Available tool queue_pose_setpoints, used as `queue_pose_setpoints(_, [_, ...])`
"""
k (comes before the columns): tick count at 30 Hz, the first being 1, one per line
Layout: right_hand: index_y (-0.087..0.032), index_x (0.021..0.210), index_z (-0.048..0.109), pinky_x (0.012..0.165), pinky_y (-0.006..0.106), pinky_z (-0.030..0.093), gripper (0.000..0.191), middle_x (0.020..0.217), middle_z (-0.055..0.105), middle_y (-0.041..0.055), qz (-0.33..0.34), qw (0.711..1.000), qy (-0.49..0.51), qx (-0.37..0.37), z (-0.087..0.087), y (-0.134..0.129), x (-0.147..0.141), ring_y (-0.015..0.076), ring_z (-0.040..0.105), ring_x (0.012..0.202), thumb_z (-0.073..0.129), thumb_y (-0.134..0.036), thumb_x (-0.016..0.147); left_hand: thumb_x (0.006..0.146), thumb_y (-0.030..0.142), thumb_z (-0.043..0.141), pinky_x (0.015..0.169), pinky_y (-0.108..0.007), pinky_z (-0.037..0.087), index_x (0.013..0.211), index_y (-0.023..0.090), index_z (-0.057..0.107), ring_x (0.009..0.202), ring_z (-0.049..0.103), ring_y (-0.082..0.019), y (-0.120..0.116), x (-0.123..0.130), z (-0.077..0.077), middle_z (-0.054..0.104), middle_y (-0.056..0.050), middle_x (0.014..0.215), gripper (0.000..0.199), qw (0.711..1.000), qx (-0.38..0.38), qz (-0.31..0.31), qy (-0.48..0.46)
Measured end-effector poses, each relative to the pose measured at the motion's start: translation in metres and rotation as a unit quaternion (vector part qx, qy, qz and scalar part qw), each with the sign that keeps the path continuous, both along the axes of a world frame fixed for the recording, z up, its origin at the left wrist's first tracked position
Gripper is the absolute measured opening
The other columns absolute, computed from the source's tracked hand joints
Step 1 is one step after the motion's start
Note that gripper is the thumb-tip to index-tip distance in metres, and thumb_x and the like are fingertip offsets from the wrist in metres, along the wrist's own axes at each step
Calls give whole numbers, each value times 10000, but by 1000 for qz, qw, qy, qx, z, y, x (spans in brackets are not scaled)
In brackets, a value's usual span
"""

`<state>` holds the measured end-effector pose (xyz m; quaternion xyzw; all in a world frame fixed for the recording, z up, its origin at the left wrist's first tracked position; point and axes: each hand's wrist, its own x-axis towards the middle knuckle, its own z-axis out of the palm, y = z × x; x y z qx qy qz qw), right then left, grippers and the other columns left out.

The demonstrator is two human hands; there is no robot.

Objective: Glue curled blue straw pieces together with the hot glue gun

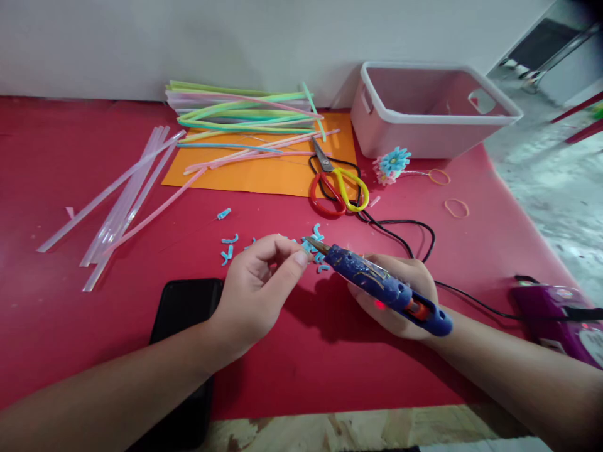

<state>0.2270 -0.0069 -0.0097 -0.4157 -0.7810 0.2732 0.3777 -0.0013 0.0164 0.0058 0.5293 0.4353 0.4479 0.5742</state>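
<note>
My right hand (400, 289) is wrapped round a blue hot glue gun (367, 276), its metal nozzle pointing left. At the nozzle tip, my left hand (264, 282) pinches a small light-blue fuzzy piece (308, 246), apparently cut pipe cleaner, partly hidden by the fingertips. Nozzle and piece look to be touching or very close. Several short, bent blue pipe cleaner pieces (230, 253) lie scattered on the red tabletop around and behind my left hand. A black cord (475, 304) runs from behind my right hand to a purple device (551, 314) on the right.
Scissors (325, 164) with red and yellow handles lie on orange paper (264, 176), near pastel pipe cleaners (245, 107). Clear glue sticks (117, 207) are at left. A white bin (405, 132), a blue-and-pink fuzzy flower (394, 162) and a rubber band (456, 208) sit right. A black phone (183, 307) lies under my left forearm.
</note>
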Motion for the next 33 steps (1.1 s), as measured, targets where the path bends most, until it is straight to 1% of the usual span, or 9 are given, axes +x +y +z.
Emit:
queue_pose_setpoints(4, [-233,809,534,424,213,381,163,586,538,-57,8,1000,2,3,3,2,-2,76,438,427,651,-119,800,945,224,615,571,-219,356,750,189,592,579,410,-74,0,0,1,515,56,659,199,1000,0,-1,0])
queue_pose_setpoints(7, [-235,798,535,441,218,391,163,590,540,-58,16,1000,4,-4,4,2,-2,80,446,435,649,-119,793,942,221,617,567,-217,351,740,187,586,582,410,-74,0,1,1,509,56,654,207,1000,-1,0,0])
queue_pose_setpoints(13, [-237,815,552,450,233,383,170,637,540,-39,30,1000,9,3,-2,1,1,94,454,476,677,-125,784,945,211,614,564,-217,349,756,193,610,582,416,-74,0,1,0,517,58,657,189,1000,9,-4,-4])
queue_pose_setpoints(17, [-235,813,541,453,225,385,155,637,528,-50,16,1000,21,0,-5,0,2,88,465,479,671,-152,804,947,211,611,568,-216,353,758,193,609,581,413,-72,0,0,0,520,59,658,190,1000,8,-2,-3])
queue_pose_setpoints(19, [-234,820,538,448,218,388,139,633,541,-53,8,1000,24,-5,-3,0,1,83,473,473,654,-157,818,947,213,610,566,-217,351,752,192,597,582,410,-74,0,0,1,511,60,652,197,1000,7,-2,-3])
queue_pose_setpoints(22, [-229,826,550,432,208,378,146,604,534,-62,4,1000,17,-14,2,0,-1,73,440,449,650,-124,809,950,218,605,562,-217,346,750,191,588,590,412,-77,-1,0,2,500,59,647,202,1000,6,-2,-1])
queue_pose_setpoints(28, [-235,798,559,421,218,378,153,595,552,-48,20,999,16,-34,5,0,-1,80,449,447,652,-114,799,942,223,608,573,-211,356,735,194,584,580,406,-71,-1,0,2,502,65,643,211,1000,1,-3,4])
queue_pose_setpoints(31, [-236,759,575,440,241,411,163,600,584,-28,23,998,40,-45,3,-1,0,100,492,461,676,-111,782,923,209,621,587,-202,370,753,194,616,602,441,-69,1,2,4,534,59,665,171,1000,0,-6,14])
queue_pose_setpoints(33, [-238,748,597,458,246,442,158,605,610,-22,-6,994,84,-71,0,-2,0,110,531,474,697,-131,807,904,194,632,593,-191,381,741,188,613,610,454,-66,1,3,5,539,56,667,164,1000,-16,-18,12])
